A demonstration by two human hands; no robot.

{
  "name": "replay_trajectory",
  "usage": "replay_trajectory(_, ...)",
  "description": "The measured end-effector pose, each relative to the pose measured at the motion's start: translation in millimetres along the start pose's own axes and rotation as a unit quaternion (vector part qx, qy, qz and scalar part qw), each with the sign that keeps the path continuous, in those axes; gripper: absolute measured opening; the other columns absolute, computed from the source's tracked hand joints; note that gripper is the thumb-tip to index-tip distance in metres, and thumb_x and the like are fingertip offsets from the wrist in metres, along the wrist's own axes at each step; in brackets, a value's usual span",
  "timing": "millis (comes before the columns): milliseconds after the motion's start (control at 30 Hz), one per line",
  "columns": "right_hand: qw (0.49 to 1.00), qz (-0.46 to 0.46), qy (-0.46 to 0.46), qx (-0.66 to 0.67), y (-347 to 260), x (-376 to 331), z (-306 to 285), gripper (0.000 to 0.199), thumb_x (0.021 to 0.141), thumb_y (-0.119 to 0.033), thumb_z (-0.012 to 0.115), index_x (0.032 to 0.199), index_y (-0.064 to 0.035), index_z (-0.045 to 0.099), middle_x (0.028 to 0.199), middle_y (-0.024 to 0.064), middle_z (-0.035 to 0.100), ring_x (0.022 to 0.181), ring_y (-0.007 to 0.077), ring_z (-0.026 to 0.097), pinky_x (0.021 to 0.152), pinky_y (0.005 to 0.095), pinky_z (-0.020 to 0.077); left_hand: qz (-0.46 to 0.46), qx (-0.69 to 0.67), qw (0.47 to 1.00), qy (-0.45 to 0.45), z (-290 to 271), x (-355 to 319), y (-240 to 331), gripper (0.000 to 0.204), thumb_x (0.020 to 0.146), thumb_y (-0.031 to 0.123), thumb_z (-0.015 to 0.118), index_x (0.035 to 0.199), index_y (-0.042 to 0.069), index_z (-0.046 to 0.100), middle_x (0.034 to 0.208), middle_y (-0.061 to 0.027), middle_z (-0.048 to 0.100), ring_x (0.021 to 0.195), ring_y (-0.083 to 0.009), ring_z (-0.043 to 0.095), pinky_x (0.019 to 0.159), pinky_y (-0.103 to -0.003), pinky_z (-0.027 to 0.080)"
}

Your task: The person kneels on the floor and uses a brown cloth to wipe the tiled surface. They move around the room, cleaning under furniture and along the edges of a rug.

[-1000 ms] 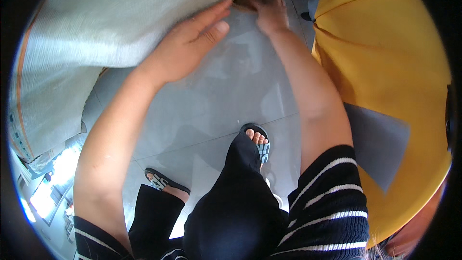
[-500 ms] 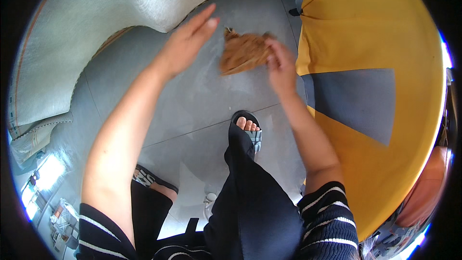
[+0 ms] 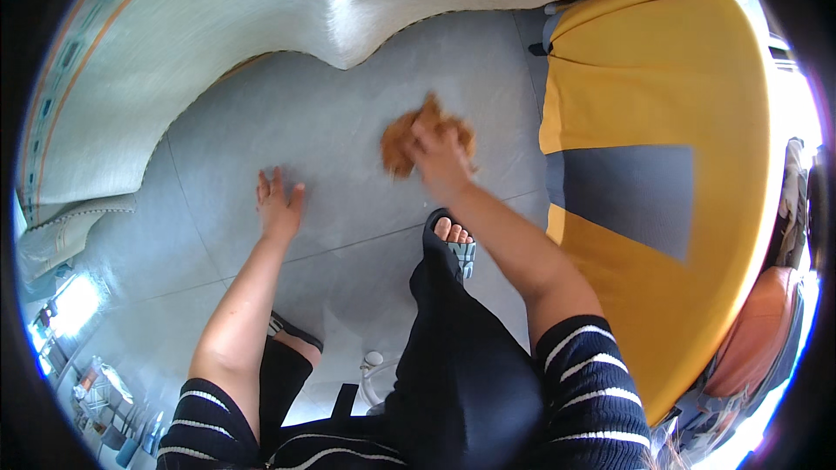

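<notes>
Head view blurs my right hand (image 3: 442, 161), which partly hides a bunched, fuzzy, rust-brown cloth (image 3: 397, 146); whether its fingers pinch or only press, I cannot tell. The cloth lies on the grey floor (image 3: 340, 126), short of its edge along the pale drape (image 3: 261, 17). My left hand (image 3: 279, 206) is spread.

Upper edge and left: pale cloth (image 3: 261, 13), hanging in broad folds with a wavy lower hem; orange lines and dark blue-green patches run along its left border. Right: large yellow cover (image 3: 662, 78) bearing a grey panel (image 3: 627, 196) that narrows toward its left end. Far right, beside the cover: rust-coloured bundle (image 3: 747, 331), kind unclear. Bottom centre: white rounded object (image 3: 373, 358), partly hidden. Lower left: small clutter (image 3: 103, 383), indistinct.
</notes>
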State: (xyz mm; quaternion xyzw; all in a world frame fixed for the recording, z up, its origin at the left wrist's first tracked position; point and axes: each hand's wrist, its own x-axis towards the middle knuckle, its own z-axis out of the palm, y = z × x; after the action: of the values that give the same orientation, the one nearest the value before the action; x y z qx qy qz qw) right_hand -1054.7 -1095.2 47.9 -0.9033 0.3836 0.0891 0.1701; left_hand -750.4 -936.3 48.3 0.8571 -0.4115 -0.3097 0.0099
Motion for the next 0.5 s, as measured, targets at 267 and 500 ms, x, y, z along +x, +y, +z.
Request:
replay_trajectory(267, 0.953, -0.063, 0.067, 0.288, 16.3, -41.3, -90.0, 0.055, 0.071, 0.004, 0.063, 0.122, -0.0186, 0.065, 0.128, 0.0152, 0.052, 0.118, 0.0360, 0.051, 0.097, 0.0384, 0.0469, -0.078, 0.035, 0.992, -0.089, -19.0, -38.9, -22.9, 0.133, 0.068, 0.060, 0.079, 0.155, 0.020, -0.013, 0.158, -0.0182, -0.022, 0.145, -0.0405, -0.021, 0.113, -0.064, 0.003)
replay_trajectory(500, 0.955, 0.289, -0.012, 0.057, 147.0, -65.1, -59.6, 0.058, 0.090, -0.046, 0.056, 0.143, -0.0252, 0.047, 0.154, 0.0139, 0.030, 0.133, 0.0420, 0.035, 0.108, 0.0510, 0.0352, -0.083, 0.048, 0.982, -0.160, -16.2, -35.3, -12.3, 0.159, 0.050, 0.055, 0.090, 0.149, 0.013, -0.026, 0.153, -0.0262, -0.031, 0.140, -0.0467, -0.030, 0.109, -0.069, -0.002)
